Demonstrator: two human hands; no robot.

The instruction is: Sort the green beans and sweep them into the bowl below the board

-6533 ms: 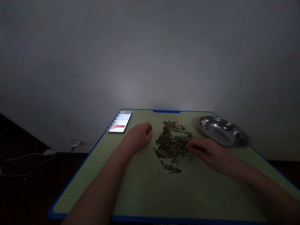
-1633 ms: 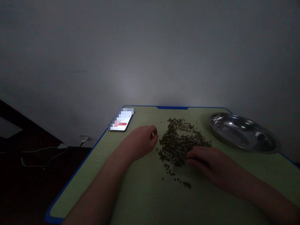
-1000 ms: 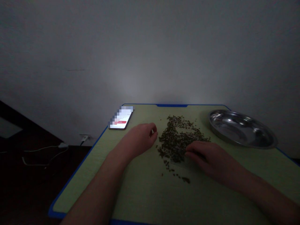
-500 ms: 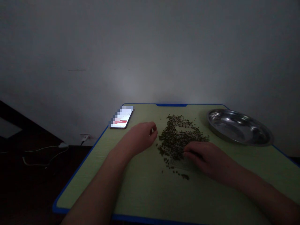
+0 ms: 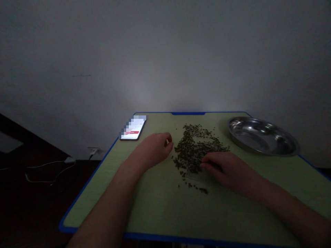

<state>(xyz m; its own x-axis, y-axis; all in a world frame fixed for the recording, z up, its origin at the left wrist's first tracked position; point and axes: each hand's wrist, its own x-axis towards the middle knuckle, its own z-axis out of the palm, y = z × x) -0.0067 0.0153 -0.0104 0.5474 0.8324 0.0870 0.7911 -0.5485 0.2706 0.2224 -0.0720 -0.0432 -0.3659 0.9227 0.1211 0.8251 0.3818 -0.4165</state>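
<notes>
Dim grey wall [image 5: 165, 51] rises behind the green counter [image 5: 160, 210]. What has just changed is slight: over the last half second my right hand [image 5: 224, 168] has hardly shifted, so its work seems to be centred on the pile's near right side. Its thumb and forefinger are drawn almost together at the dark grains [image 5: 187, 148]; I cannot tell whether a grain is pinched there. The grains lie spread mid-counter, with a thin trail toward the near edge.

Against the earliest view, this hand has come nearer that edge, and grains once hidden now show beyond my knuckles. My left hand [image 5: 157, 148] stays loosely curled left of the pile, apart from it; whether it holds anything, I can't see. The metal bowl [image 5: 261, 136] keeps its place by the right edge, the phone [image 5: 136, 126] by the far left corner.
</notes>
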